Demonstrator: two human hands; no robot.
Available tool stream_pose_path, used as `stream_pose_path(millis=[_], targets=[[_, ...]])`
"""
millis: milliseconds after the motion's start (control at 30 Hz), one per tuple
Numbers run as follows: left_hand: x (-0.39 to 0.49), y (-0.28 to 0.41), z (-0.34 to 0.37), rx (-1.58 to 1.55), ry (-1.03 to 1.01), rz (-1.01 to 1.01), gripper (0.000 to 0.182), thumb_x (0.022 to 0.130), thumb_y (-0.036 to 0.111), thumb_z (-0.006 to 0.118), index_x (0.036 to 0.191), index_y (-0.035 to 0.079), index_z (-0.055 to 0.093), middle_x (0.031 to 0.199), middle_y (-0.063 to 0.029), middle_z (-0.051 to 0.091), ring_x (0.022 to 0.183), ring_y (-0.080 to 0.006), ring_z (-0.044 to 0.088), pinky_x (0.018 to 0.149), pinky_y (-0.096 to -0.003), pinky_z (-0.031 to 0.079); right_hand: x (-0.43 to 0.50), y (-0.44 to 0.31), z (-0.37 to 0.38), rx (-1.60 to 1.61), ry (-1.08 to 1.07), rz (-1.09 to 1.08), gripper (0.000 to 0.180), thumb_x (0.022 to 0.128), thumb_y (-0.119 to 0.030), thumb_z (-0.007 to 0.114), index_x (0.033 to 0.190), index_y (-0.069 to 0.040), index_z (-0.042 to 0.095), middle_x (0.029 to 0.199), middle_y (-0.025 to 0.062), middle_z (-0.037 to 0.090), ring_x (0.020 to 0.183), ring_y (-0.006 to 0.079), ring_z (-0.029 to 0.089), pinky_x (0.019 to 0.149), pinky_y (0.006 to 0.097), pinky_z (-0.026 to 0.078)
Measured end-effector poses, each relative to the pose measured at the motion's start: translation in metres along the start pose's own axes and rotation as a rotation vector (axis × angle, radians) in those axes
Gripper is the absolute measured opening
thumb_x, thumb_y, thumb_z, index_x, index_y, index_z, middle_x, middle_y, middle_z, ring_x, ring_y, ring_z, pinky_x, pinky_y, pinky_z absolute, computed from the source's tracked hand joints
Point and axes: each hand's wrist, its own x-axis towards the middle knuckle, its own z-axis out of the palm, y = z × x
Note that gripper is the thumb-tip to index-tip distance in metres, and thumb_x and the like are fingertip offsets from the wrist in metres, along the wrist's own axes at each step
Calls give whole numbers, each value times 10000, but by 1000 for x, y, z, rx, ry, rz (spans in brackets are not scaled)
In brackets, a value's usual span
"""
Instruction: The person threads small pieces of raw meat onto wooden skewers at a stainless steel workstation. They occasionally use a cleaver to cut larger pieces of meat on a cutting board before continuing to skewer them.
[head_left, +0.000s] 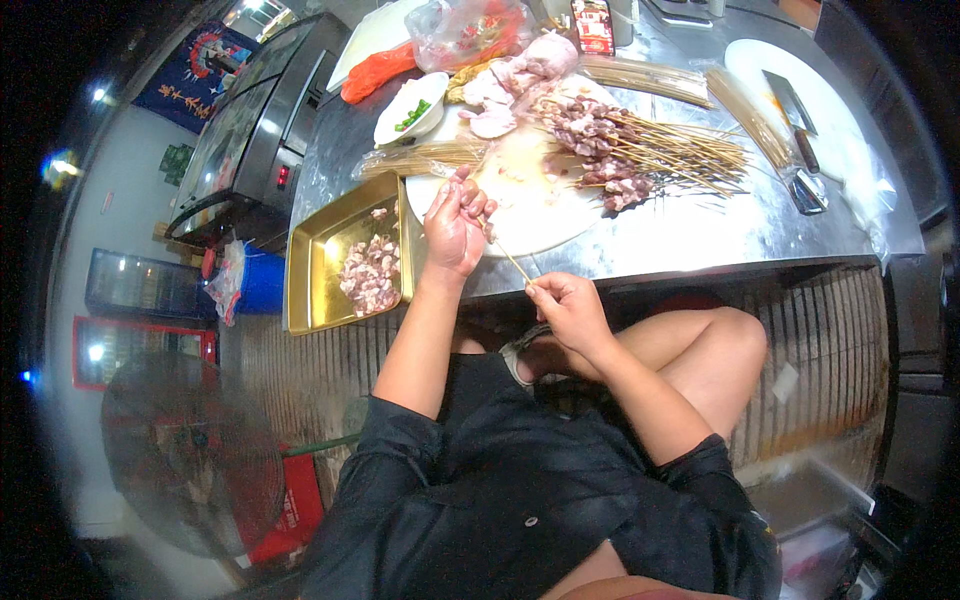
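Observation:
Between the thumb and fingers of my right hand (571, 309) is the lower end of a thin bamboo skewer (516, 264). The skewer slants up and left to my left hand (459, 225), which is turned palm up with curled fingers. A small piece of raw meat (490, 231) sits near the skewer's upper end, against the left fingers. Left of that hand, a gold-coloured metal tray (309, 266) holds a heap of cut raw meat (371, 276). Beyond my hands lies a round white cutting board (517, 217). Loaded meat skewers (622, 154) are piled at its right side.
Raw poultry (525, 71) lies at the board's back. Around it are a white bowl with green pieces (412, 112), bundled skewers (645, 79), a plastic bag (472, 30) and a phone (593, 28). A cleaver (791, 105) rests on another white board (757, 64). A floor fan (191, 450) stands at left.

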Motion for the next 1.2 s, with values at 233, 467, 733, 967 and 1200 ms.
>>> stream_pose_path(millis=[233, 467, 733, 967, 1200], targets=[[0, 1, -4, 11, -15, 37, 260, 1126, 202, 481, 1318, 38, 545, 827, 25, 417, 734, -118, 425, 816, -349, 453, -1, -10, -4, -67, -71, 69, 153, 1007, -111, 714, 922, 16, 723, 711, 15, 681, 614, 65, 595, 571, 250, 485], [5, 3, -18, -13, -43, 44, 251, 1131, 219, 496, 1306, 45, 539, 823, 33, 440, 722, -110, 438, 843, -366, 482, -1, -11, -3, -59, -87, 65, 170, 1011, -119, 698, 923, 22, 732, 665, 27, 675, 595, 81, 598, 551, 284, 473], [8, 4, -21, -5, -3, 37, 245, 1134, 213, 486, 1307, 51, 546, 827, 28, 447, 726, -115, 440, 843, -379, 478, -1, -8, -4, -74, -110, 105, 173, 1020, -124, 680, 952, 20, 747, 668, 28, 679, 589, 85, 596, 549, 289, 465], [6, 12, -16, -201, -139, -21, 270, 1123, 202, 465, 1311, 29, 553, 926, -18, 517, 799, -148, 484, 847, -369, 477, 0, -2, -2, -39, -63, 48, 202, 1039, -148, 663, 990, 30, 744, 665, 24, 670, 587, 75, 594, 549, 273, 464], [-3, 4, -6, -385, 26, -164, 407, 1134, 253, 434, 1462, 22, 506, 1268, -98, 665, 984, -202, 605, 890, -369, 524, 1, 5, -2, 90, -39, 55, 159, 1062, -116, 658, 1015, 19, 727, 750, -2, 659, 637, 62, 587, 589, 227, 472]])
